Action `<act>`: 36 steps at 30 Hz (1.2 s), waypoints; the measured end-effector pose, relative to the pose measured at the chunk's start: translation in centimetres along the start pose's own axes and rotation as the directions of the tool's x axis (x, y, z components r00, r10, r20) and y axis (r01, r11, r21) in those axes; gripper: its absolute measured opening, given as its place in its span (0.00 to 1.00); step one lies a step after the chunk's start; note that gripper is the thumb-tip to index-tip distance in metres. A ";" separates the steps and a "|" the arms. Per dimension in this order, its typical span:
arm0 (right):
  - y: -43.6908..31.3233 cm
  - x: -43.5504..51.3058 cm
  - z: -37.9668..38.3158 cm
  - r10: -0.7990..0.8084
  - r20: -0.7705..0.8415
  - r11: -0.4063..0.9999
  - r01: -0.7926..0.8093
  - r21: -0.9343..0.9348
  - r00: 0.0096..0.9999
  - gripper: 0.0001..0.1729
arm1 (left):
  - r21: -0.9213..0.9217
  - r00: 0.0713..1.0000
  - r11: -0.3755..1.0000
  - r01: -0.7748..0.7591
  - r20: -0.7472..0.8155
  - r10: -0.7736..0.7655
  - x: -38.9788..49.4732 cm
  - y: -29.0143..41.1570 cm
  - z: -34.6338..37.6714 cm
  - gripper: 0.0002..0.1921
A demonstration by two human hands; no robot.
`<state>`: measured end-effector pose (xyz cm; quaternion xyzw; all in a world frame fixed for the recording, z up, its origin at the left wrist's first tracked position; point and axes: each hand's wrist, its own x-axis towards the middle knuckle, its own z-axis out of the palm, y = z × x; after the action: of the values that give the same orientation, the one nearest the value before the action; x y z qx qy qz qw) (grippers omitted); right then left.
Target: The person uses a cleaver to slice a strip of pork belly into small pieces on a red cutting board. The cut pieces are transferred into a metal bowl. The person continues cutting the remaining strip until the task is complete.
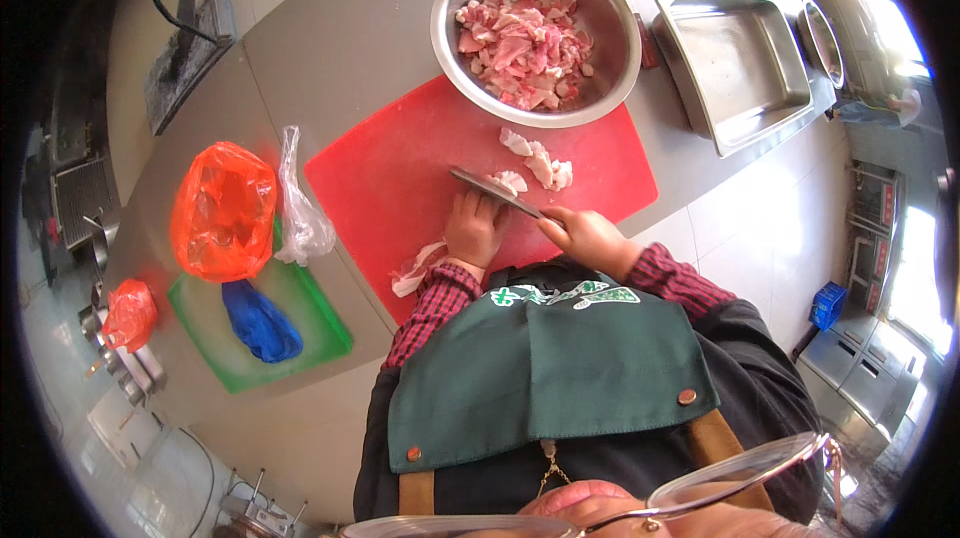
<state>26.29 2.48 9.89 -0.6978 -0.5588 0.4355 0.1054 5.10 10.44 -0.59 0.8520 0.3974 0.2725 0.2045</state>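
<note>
My right hand (pixel 596 239) grips the handle of a knife (pixel 489 188), whose blade slants up and left over the red cutting board (pixel 375 185). My left hand (pixel 474 229) rests on the board with curled fingertips close against the blade's near side; whether meat lies under them is hidden. Just beyond the blade lies a pale cut piece of meat (pixel 510 181). More pale pieces (pixel 551 169) form a short row farther up. A whitish strip of fat or skin (pixel 417 269) lies left of my left wrist.
A steel bowl (pixel 442 20) of cut pink meat overlaps the board's far edge. Right of it stands a steel pan (pixel 750 73). On the left are an orange plastic bag (pixel 225 215), a clear bag (pixel 301 227), and a blue bag (pixel 262 324) on a green board (pixel 330 332).
</note>
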 end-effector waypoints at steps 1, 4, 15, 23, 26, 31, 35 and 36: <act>0.5 -1.0 -0.1 0.074 0.017 0.997 -0.073 -0.019 0.997 0.29 | -0.005 1.000 1.000 0.010 0.009 -0.010 -0.3 0.1 0.2 0.23; 0.5 -0.5 0.6 0.058 0.010 0.998 -0.058 -0.025 0.998 0.30 | -0.047 0.998 0.999 -0.005 0.064 0.008 -0.5 -0.4 0.7 0.25; 1.4 -0.8 1.7 0.037 -0.047 0.999 -0.039 -0.036 0.998 0.33 | 0.044 0.992 0.992 -0.117 0.052 0.115 -0.5 -0.7 0.7 0.22; -1.2 2.3 3.9 -0.016 -0.150 0.998 0.008 -0.059 0.989 0.32 | 0.016 0.994 0.995 -0.099 -0.049 0.099 0.1 0.0 0.4 0.24; -2.3 4.2 4.0 -0.104 -0.168 0.994 0.095 -0.059 0.980 0.32 | -0.025 0.998 0.998 -0.055 -0.012 0.054 -0.1 -0.2 0.5 0.20; 0.6 0.7 3.6 -0.049 -0.203 0.998 0.042 -0.038 0.978 0.32 | 0.039 0.999 0.999 -0.022 0.029 0.021 0.0 0.0 0.3 0.18; 1.6 -1.8 3.2 0.039 -0.243 0.998 -0.024 0.063 0.969 0.31 | -0.030 1.000 0.999 0.017 -0.023 -0.018 -0.2 1.1 -1.1 0.21; 1.4 -2.3 3.0 0.053 -0.271 0.996 -0.030 0.090 0.961 0.31 | -0.060 0.997 0.997 0.041 -0.060 -0.045 -0.4 1.3 -1.5 0.21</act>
<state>25.09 -1.05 8.32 -0.7575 -0.5054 0.3606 0.2017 4.69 9.55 1.22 0.8282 0.4136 0.3058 0.2227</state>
